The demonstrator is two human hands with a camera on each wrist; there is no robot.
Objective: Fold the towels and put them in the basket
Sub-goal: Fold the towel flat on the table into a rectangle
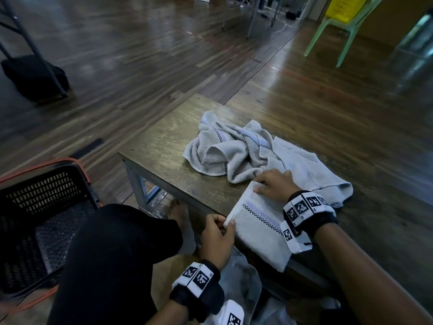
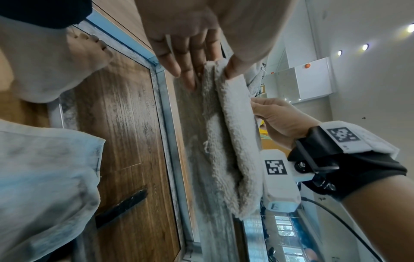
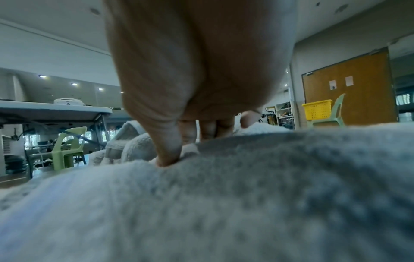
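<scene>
At lower centre of the head view, the left hand [image 1: 218,235] pinches the folded towel [image 1: 257,228] at its near corner on the worktop [image 1: 164,146]. Right hand [image 1: 274,185] presses its far edge, fingers spread. Black basket [image 1: 44,191] sits lower left; crumpled towels [image 1: 234,148] lie above.

dark wooden table [image 1: 164,146], green plastic chair [image 1: 337,31], yellow crate [image 1: 344,7], black bag [image 1: 35,76]

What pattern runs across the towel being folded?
A black-and-white checkered stripe beside a purple band on the folded towel, clearest in the head view.
</scene>
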